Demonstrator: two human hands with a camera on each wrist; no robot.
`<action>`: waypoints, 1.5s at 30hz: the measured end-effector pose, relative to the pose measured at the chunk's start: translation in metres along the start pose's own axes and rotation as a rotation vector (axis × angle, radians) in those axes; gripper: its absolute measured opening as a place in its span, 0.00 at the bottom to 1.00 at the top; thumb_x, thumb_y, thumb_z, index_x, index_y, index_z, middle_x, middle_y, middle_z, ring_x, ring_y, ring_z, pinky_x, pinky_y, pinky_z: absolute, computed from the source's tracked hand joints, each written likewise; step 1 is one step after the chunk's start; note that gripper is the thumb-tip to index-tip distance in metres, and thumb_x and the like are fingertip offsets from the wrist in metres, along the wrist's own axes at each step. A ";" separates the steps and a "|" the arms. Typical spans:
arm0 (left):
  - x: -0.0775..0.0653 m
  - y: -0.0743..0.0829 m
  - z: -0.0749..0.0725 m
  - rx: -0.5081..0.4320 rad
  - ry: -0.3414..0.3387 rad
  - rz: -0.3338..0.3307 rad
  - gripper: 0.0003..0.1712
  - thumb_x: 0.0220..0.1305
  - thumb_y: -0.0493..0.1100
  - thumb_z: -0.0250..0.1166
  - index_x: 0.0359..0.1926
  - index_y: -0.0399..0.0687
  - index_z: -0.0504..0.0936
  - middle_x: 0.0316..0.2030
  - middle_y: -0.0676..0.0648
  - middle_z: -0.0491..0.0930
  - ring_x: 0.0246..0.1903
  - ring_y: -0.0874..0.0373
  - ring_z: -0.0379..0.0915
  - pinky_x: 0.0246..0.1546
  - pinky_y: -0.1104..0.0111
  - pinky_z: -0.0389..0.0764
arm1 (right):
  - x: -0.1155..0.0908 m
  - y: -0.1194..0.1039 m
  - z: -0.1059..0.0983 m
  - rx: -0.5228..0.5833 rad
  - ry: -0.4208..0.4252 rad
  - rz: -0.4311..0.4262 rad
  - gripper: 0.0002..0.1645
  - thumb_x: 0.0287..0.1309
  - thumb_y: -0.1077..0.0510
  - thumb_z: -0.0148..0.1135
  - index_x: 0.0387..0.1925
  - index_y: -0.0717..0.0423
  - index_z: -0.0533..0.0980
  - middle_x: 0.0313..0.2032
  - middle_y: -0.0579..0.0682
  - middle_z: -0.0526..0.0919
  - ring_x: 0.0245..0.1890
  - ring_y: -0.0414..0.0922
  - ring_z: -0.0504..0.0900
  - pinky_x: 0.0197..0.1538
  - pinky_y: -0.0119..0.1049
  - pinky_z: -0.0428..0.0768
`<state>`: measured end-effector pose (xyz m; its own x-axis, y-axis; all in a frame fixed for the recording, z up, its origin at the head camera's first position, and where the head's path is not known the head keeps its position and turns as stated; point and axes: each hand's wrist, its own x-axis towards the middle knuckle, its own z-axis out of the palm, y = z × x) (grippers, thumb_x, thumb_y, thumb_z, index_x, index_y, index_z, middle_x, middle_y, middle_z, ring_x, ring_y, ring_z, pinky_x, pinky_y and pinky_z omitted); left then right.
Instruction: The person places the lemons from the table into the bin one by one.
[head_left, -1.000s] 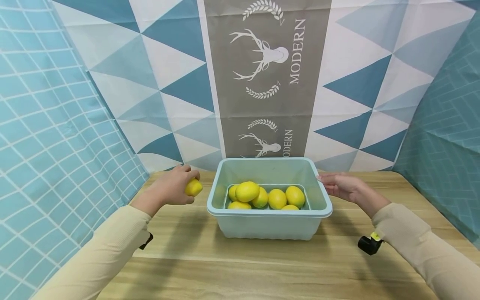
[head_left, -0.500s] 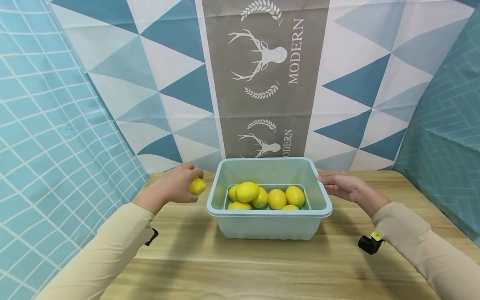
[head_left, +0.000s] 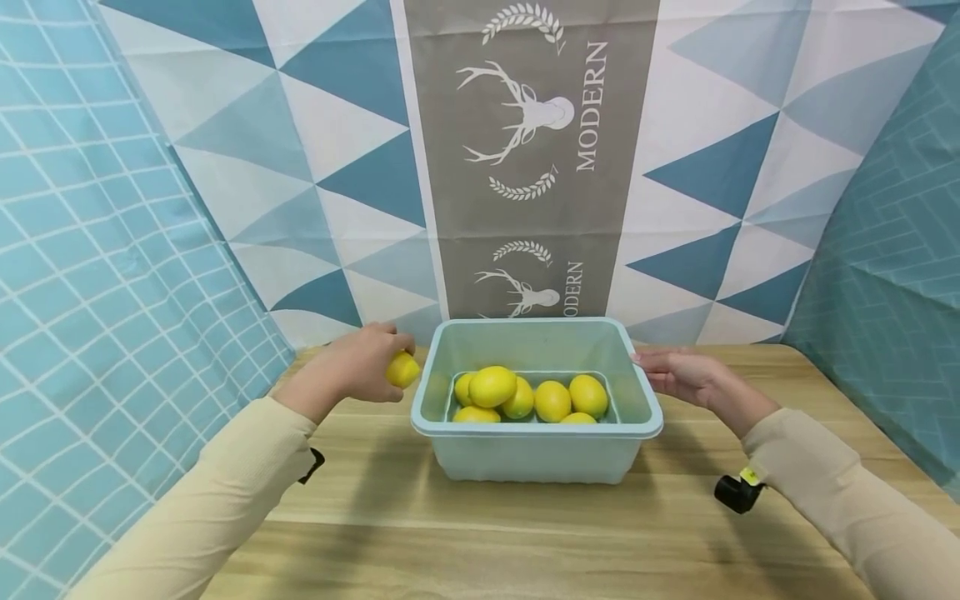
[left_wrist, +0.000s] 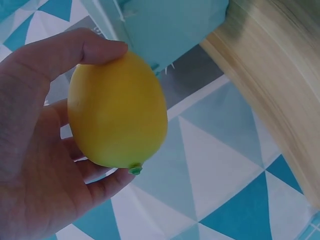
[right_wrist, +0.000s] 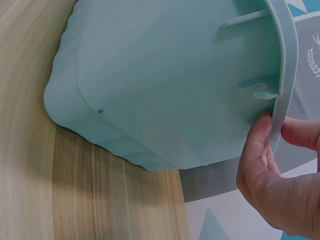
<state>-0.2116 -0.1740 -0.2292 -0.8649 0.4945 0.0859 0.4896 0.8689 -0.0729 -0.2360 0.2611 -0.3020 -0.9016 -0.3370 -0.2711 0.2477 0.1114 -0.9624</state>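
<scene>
My left hand (head_left: 365, 364) holds a lemon (head_left: 402, 369) just left of a pale blue plastic basin (head_left: 536, 454). Up close in the left wrist view, the lemon (left_wrist: 117, 110) is yellow with a greenish end and a small green stem tip; thumb and fingers curl round it. Several more lemons (head_left: 552, 401) lie inside the basin, one resting on top of others at the left. At the basin's right end my right hand (head_left: 686, 377) pinches the rim. The right wrist view shows the thumb and fingers of that hand (right_wrist: 275, 175) on either side of the rim (right_wrist: 285, 60).
The basin stands on a wood-grain table (head_left: 525, 542) near its back edge. Behind it hangs a patterned cloth (head_left: 375, 125) with triangles and deer heads. A blue tiled cloth (head_left: 97, 275) borders the left, a teal one (head_left: 885, 275) the right.
My left hand has moved a little to the right with the lemon, closer to the basin's left rim. The right hand stays at the rim, and the lemons inside keep their places.
</scene>
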 end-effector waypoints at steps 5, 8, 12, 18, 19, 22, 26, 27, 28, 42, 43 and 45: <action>-0.001 0.003 -0.010 -0.001 -0.012 -0.001 0.23 0.41 0.42 0.71 0.44 0.46 0.80 0.34 0.46 0.75 0.32 0.54 0.68 0.28 0.67 0.74 | 0.004 -0.002 0.005 -0.006 -0.007 -0.003 0.39 0.66 0.54 0.56 0.69 0.70 0.54 0.38 0.37 0.81 0.38 0.32 0.81 0.47 0.25 0.82; 0.001 0.005 -0.011 -0.010 0.001 0.034 0.23 0.40 0.41 0.71 0.43 0.46 0.80 0.34 0.46 0.76 0.32 0.54 0.68 0.28 0.67 0.74 | 0.005 -0.002 0.004 -0.008 -0.007 -0.008 0.38 0.67 0.54 0.55 0.69 0.70 0.54 0.37 0.38 0.81 0.37 0.32 0.81 0.47 0.25 0.82; 0.007 0.009 -0.011 -0.010 -0.005 0.044 0.23 0.41 0.42 0.71 0.43 0.47 0.81 0.34 0.46 0.76 0.33 0.54 0.69 0.29 0.67 0.75 | 0.002 -0.001 0.001 -0.010 0.000 -0.003 0.37 0.67 0.55 0.54 0.69 0.70 0.54 0.37 0.38 0.81 0.38 0.32 0.81 0.46 0.24 0.82; 0.015 0.016 -0.015 -0.005 -0.025 0.053 0.24 0.43 0.45 0.72 0.45 0.46 0.81 0.36 0.46 0.77 0.34 0.54 0.70 0.31 0.66 0.76 | -0.001 -0.001 0.000 -0.007 0.018 0.009 0.36 0.66 0.55 0.55 0.67 0.69 0.57 0.38 0.38 0.81 0.38 0.33 0.81 0.47 0.25 0.82; 0.017 0.017 -0.016 -0.003 -0.026 0.057 0.24 0.43 0.45 0.72 0.45 0.46 0.81 0.36 0.46 0.77 0.34 0.54 0.70 0.31 0.66 0.76 | -0.001 -0.001 0.000 -0.008 0.019 0.009 0.35 0.66 0.55 0.56 0.67 0.69 0.57 0.38 0.39 0.81 0.38 0.33 0.81 0.47 0.25 0.82; 0.021 0.021 -0.020 -0.004 -0.034 0.060 0.24 0.43 0.45 0.72 0.45 0.46 0.80 0.37 0.45 0.77 0.34 0.53 0.70 0.33 0.65 0.77 | -0.001 -0.001 0.000 -0.007 0.022 0.011 0.34 0.65 0.54 0.57 0.66 0.67 0.60 0.37 0.38 0.81 0.38 0.33 0.80 0.47 0.25 0.82; 0.026 0.027 -0.025 0.003 -0.062 0.057 0.25 0.42 0.43 0.72 0.45 0.45 0.80 0.38 0.45 0.78 0.35 0.53 0.71 0.34 0.65 0.77 | -0.002 -0.001 0.001 -0.006 0.018 0.006 0.33 0.65 0.54 0.57 0.66 0.66 0.61 0.37 0.38 0.81 0.38 0.33 0.81 0.47 0.25 0.82; 0.027 0.028 -0.027 0.006 -0.071 0.055 0.25 0.42 0.43 0.72 0.46 0.45 0.80 0.38 0.45 0.79 0.35 0.53 0.71 0.35 0.65 0.78 | -0.002 -0.001 0.001 -0.006 0.018 0.005 0.34 0.65 0.54 0.57 0.66 0.66 0.61 0.37 0.38 0.81 0.38 0.33 0.81 0.47 0.25 0.82; 0.028 0.029 -0.028 0.010 -0.080 0.052 0.25 0.43 0.44 0.72 0.46 0.45 0.80 0.39 0.45 0.79 0.35 0.53 0.71 0.36 0.65 0.78 | -0.002 -0.001 0.000 -0.007 0.014 0.003 0.35 0.65 0.53 0.58 0.66 0.66 0.60 0.38 0.38 0.81 0.38 0.33 0.81 0.47 0.25 0.82; 0.040 0.039 -0.038 -0.031 -0.153 0.071 0.28 0.44 0.43 0.71 0.51 0.44 0.78 0.43 0.44 0.79 0.40 0.52 0.71 0.42 0.64 0.78 | 0.000 0.001 -0.002 -0.003 -0.017 -0.005 0.40 0.64 0.53 0.59 0.69 0.68 0.56 0.38 0.38 0.82 0.39 0.33 0.81 0.48 0.26 0.82; 0.041 0.040 -0.039 -0.036 -0.154 0.078 0.28 0.44 0.43 0.71 0.51 0.44 0.78 0.43 0.45 0.79 0.40 0.52 0.71 0.41 0.64 0.78 | -0.001 0.000 -0.001 0.000 -0.007 0.003 0.41 0.65 0.53 0.58 0.70 0.69 0.54 0.38 0.38 0.82 0.39 0.33 0.81 0.48 0.26 0.82; 0.044 0.041 -0.040 -0.043 -0.154 0.087 0.28 0.44 0.42 0.71 0.51 0.44 0.79 0.43 0.45 0.79 0.40 0.52 0.71 0.40 0.64 0.77 | -0.001 -0.001 0.000 -0.003 0.002 0.014 0.39 0.66 0.54 0.56 0.70 0.69 0.53 0.38 0.38 0.82 0.38 0.33 0.81 0.47 0.26 0.82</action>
<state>-0.2251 -0.1160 -0.1886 -0.8245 0.5612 -0.0726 0.5643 0.8250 -0.0309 -0.2352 0.2614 -0.3005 -0.8989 -0.3333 -0.2842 0.2589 0.1192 -0.9585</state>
